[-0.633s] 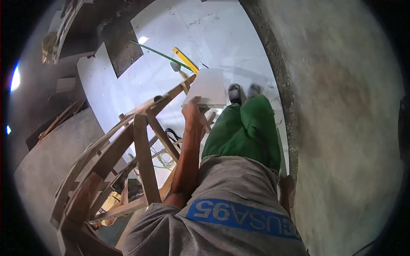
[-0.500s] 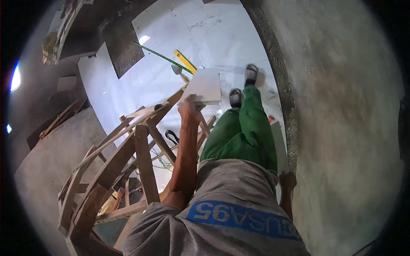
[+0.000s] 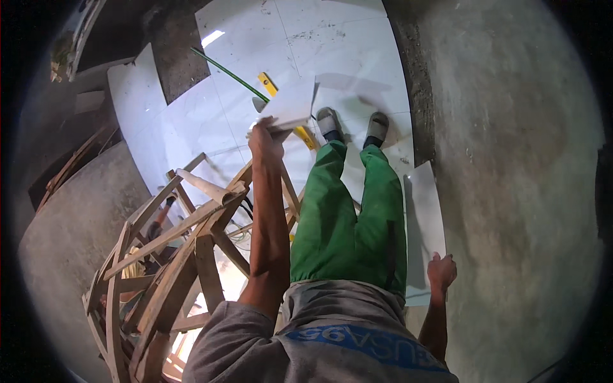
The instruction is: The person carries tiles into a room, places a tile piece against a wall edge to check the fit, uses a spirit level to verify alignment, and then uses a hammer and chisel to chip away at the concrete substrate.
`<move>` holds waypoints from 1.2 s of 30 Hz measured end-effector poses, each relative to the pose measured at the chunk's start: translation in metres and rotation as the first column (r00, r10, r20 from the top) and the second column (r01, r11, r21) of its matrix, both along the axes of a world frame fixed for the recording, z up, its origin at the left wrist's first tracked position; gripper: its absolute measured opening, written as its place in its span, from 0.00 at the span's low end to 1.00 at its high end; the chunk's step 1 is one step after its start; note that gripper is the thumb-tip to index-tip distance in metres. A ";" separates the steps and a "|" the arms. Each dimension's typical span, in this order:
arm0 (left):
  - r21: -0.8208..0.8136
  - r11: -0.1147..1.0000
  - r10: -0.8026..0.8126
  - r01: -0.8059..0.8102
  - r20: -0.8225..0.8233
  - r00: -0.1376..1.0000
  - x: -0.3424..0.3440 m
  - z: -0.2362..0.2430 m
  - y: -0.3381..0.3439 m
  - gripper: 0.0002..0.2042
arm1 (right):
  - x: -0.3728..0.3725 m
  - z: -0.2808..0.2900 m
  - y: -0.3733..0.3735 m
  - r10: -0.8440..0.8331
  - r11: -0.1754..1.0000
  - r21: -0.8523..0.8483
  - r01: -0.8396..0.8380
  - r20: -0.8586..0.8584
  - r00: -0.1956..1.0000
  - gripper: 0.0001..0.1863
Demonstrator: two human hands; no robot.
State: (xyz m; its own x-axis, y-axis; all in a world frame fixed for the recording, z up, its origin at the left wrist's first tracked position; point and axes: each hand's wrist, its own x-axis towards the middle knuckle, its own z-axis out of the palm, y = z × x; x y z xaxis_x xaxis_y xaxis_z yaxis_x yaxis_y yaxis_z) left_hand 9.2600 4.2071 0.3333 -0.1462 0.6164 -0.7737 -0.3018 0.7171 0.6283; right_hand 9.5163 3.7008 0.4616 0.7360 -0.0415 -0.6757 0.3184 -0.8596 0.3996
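My left hand (image 3: pixel 267 142) is closed on the near edge of a white rectangular tile piece (image 3: pixel 288 105), raised above the floor in front of me. Down at my right side, my right hand (image 3: pixel 442 271) grips the edge of a second, longer white tile piece (image 3: pixel 423 220), which stands between my leg and the wall. Partly hidden beneath the left tile piece is a yellow spirit level (image 3: pixel 268 84). A thin green rod (image 3: pixel 227 75) lies beside it on the white tiled floor (image 3: pixel 332 48).
A wooden trestle frame (image 3: pixel 204 268) rises close to my left arm. Behind its bars another person's leg (image 3: pixel 156 225) shows in part. A bare plastered wall (image 3: pixel 517 159) runs along my right, with a rough untiled strip (image 3: pixel 420 83) at its foot.
The left hand's tile piece has moved slightly left and farther away and now tilts. My right hand has brought the longer tile piece out into view. My feet have shifted.
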 end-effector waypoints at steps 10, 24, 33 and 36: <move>0.061 0.994 0.090 -0.095 0.074 0.993 0.019 -0.073 0.147 0.13 | 0.004 0.003 0.090 0.062 0.996 -0.073 -0.059 0.044 0.997 0.28; 0.154 0.985 0.065 -0.081 0.106 0.992 0.041 -0.148 0.303 0.17 | -0.015 -0.011 0.145 0.125 0.992 -0.013 -0.125 0.039 0.991 0.29; 0.060 0.443 -0.225 0.895 -0.959 0.175 0.001 -0.243 0.286 0.14 | -0.026 -0.032 0.123 0.221 0.970 -0.103 -0.219 0.012 0.975 0.27; 0.257 0.934 -0.196 0.250 -0.218 0.956 0.034 -0.230 0.263 0.08 | -0.031 -0.045 0.111 0.254 0.958 -0.132 -0.253 -0.014 0.967 0.32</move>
State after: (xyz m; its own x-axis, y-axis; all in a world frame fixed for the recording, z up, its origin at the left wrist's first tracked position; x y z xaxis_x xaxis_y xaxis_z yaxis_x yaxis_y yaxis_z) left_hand 9.2936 4.4700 0.1036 -0.1043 0.8364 -0.5382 -0.0129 0.5399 0.8416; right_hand 9.4852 3.8118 0.4169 0.7358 0.0581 -0.6747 0.5177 -0.6904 0.5052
